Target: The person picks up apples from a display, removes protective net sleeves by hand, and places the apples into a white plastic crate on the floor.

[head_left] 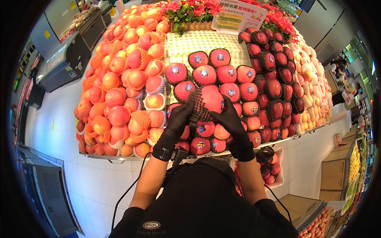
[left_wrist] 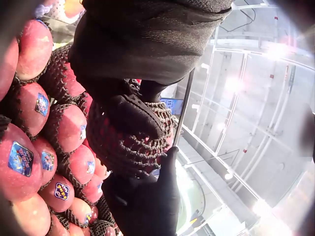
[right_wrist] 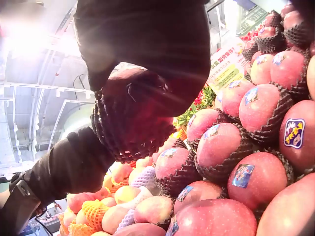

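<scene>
A large red apple [head_left: 213, 98] sits partly inside a black foam net [head_left: 197, 104], held up above the display between two black-gloved hands. My left hand [head_left: 180, 119] grips its netted side, fingers curled over the mesh. On the other side my right hand [head_left: 231, 122] holds the bare skin beside a blue sticker, with thumb and fingers around it. The left wrist view shows the netting [left_wrist: 140, 145] stretched between both hands. From the right wrist, the apple [right_wrist: 133, 110] appears in shadow, its lower part covered by mesh. Stickered apples [head_left: 204, 74] in black nets lie just beyond.
Orange-netted apples [head_left: 115, 97] are heaped at left. Darker red apples [head_left: 274, 87] and pale netted fruit [head_left: 311, 85] fill the right. A sign [head_left: 238, 18] and red flowers [head_left: 190, 10] stand behind a checkered cloth [head_left: 184, 43]. A bag of apples [head_left: 272, 168] sits below the display edge.
</scene>
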Available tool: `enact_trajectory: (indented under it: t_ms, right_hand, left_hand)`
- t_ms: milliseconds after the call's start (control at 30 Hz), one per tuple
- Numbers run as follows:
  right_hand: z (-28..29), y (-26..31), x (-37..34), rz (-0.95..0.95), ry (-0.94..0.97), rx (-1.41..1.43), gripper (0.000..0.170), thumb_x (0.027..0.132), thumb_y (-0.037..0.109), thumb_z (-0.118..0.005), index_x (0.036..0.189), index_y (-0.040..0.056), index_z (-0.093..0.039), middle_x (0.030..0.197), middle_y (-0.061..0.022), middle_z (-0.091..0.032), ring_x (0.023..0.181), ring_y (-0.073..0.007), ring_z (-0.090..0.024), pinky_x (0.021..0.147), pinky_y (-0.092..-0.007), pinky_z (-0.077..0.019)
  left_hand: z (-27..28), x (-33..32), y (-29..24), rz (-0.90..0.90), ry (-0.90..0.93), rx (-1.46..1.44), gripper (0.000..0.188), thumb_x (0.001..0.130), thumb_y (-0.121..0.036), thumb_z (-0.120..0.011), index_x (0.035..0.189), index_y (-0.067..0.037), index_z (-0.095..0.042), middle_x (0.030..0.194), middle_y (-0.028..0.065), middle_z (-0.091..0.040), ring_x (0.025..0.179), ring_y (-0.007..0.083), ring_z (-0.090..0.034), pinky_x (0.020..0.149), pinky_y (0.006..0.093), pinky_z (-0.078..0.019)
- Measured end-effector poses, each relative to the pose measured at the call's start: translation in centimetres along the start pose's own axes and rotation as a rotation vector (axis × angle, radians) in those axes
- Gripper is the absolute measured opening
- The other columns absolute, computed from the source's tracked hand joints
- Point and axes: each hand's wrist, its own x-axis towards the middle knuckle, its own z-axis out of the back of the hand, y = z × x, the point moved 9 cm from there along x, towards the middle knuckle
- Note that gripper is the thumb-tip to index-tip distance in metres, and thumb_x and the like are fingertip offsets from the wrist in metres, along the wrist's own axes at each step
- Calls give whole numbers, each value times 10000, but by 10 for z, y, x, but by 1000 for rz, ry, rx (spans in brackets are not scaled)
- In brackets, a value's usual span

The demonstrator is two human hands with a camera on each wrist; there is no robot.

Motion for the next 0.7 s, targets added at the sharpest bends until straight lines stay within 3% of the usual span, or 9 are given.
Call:
enact_trajectory:
  t_ms: [200, 300, 400, 600, 700]
  right_hand:
    - [6, 3, -5, 45, -84, -58, 746, 710, 140, -808, 1314, -2, -394, 1247, -133, -507, 1139, -207, -517, 956, -355, -460]
    - [12, -7, -5, 76, -121, -119, 711, 712, 127, -806, 1289, -6, -413, 1216, -132, -527, 1114, -204, -533, 938, -351, -469]
    - [15, -17, -6, 75, -156, 17, 677, 717, 122, -805, 1263, -12, -430, 1179, -133, -550, 1082, -205, -550, 922, -346, -474]
    - [12, 5, -18, 79, -282, 39, 595, 741, 101, -784, 1226, -25, -463, 1159, -139, -564, 1092, -204, -546, 914, -341, -477]
    - [16, -13, -15, 15, -253, 145, 530, 765, 89, -754, 1207, -6, -476, 1073, -109, -585, 887, -156, -582, 705, -290, -498]
  left_hand:
    - [-6, -1, 1, -31, 1, -76, 357, 965, -379, -540, 910, -49, -664, 696, 47, -645, 529, 124, -568, 481, 259, -444]
    - [-8, -3, 3, 24, 63, -28, 359, 942, -414, -571, 929, -59, -629, 691, 44, -620, 554, 117, -581, 497, 248, -485]
    - [-10, -5, 0, 16, 107, -57, 323, 931, -383, -599, 934, -61, -618, 716, 28, -612, 572, 110, -582, 488, 233, -474]
    - [-26, -13, -16, -268, 91, 192, 234, 859, -211, -710, 993, -56, -598, 722, -52, -501, 592, 38, -459, 509, 195, -358]
    - [-26, -18, -20, -217, 101, 144, 245, 837, -179, -729, 997, -52, -593, 711, -62, -471, 610, 23, -415, 528, 199, -322]
